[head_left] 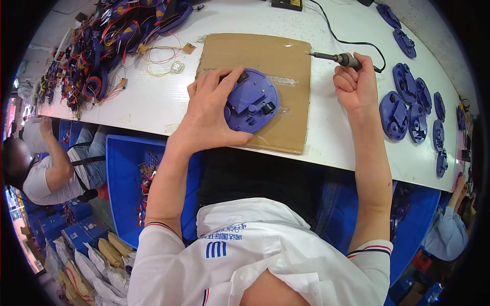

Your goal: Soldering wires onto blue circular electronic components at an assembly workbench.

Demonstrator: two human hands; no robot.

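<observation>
My left hand point(212, 107) grips a purple oval plastic housing point(258, 97) by its left side, thumb at the near edge and fingers at the far edge. The housing lies over a flat piece of brown cardboard point(255, 51), its inner side with a black part and raised ribs facing up. To the right, my right hand point(356, 81) is closed around the handle of a soldering iron point(344, 60). The iron's tip points left, just off the cardboard's right edge and apart from the housing.
Several purple housings point(394, 116) lie at the right of the white table point(337, 137). Wired purple parts point(125, 38) are heaped at the far left. The iron's black cord point(332, 30) runs to the back. Blue bins point(122, 188) stand below; a person point(56, 168) sits at left.
</observation>
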